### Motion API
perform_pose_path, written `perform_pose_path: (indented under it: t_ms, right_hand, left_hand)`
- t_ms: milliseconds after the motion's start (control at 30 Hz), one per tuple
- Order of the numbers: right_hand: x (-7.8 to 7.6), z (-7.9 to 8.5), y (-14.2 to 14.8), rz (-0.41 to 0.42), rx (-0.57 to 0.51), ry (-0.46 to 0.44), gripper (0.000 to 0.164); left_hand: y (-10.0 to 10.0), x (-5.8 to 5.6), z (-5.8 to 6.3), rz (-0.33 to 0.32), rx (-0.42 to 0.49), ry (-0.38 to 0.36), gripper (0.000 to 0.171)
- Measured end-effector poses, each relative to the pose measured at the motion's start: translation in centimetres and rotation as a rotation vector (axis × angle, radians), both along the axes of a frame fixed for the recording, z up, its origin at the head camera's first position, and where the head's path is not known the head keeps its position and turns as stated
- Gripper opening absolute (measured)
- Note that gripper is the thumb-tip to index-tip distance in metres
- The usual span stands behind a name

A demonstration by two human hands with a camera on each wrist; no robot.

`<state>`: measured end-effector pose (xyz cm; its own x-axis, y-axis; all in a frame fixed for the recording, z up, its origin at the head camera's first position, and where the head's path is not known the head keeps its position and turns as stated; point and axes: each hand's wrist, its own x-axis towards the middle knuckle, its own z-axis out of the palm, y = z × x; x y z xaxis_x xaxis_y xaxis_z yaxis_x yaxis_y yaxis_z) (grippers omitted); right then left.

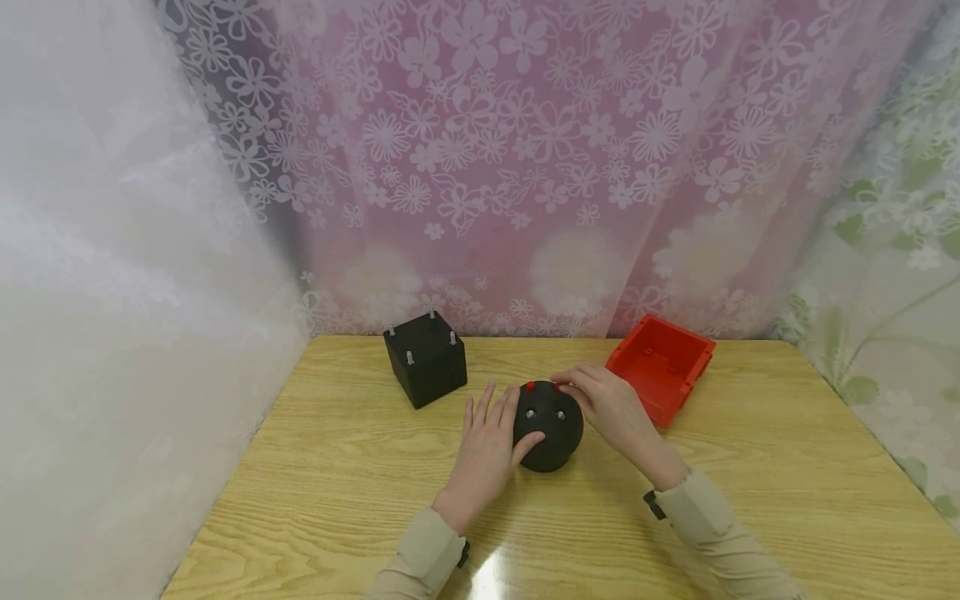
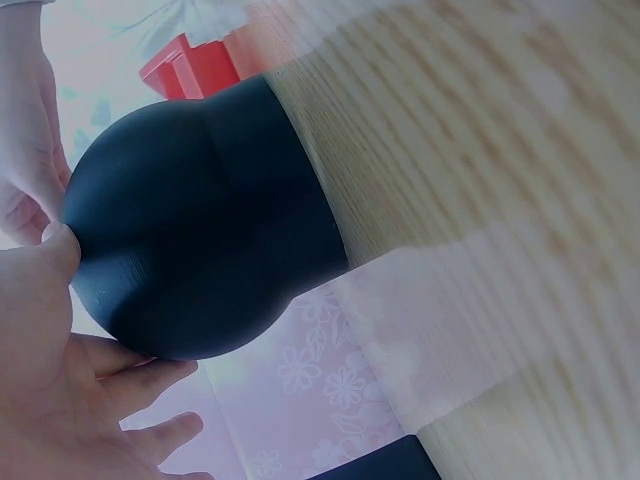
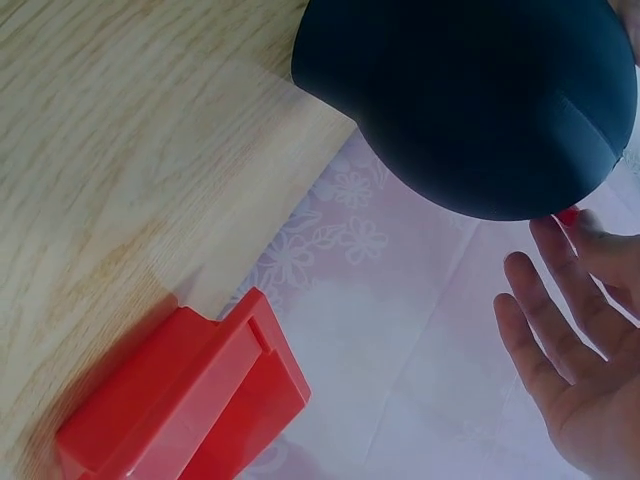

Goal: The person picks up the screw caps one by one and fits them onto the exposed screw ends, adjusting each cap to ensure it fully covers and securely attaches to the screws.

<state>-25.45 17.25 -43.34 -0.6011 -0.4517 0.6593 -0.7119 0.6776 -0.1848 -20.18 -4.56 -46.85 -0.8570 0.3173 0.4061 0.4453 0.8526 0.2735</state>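
At lower centre of the frame, my left hand (image 1: pixel 483 442) braces the smooth matte-black ball with cylindrical base (image 1: pixel 551 437), fingers extended; my right hand (image 1: pixel 611 408) pinches a small red knob (image 3: pixel 568 215) at its upper edge. I judge the step as fitting or removing the knob; the next move calls for steady support on the wood-grained counter (image 1: pixel 337 500).

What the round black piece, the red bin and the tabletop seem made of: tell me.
Round black piece: probably plastic, with a smooth, matte surface and only soft highlights.
Red bin: likely moulded plastic; evenly coloured, with crisp edges and a slight sheen.
Tabletop: wood or wood-look laminate, as the grain shows; the bright reflection suggests a glossy finish.
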Motion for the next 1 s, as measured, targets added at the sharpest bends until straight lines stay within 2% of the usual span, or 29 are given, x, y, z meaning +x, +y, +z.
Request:
perform_pose_path:
  t_ms: [267, 667, 1000]
  right_hand:
    - [0.1, 0.1, 0.3, -0.056, -0.013, 0.044, 0.023]
    - [-0.2, 0.6, 1.4, -0.072, -0.031, 0.116, 0.024]
    - [-2.1, 2.6, 3.9, -0.149, -0.018, 0.130, 0.020]
  left_hand:
    - [0.0, 0.1, 0.0, -0.001, -0.003, -0.003, 0.078]
    - [0.0, 0.1, 0.1, 0.002, 0.006, -0.015, 0.078]
    - [0.0, 0.2, 0.1, -0.005, 0.011, -0.010, 0.078]
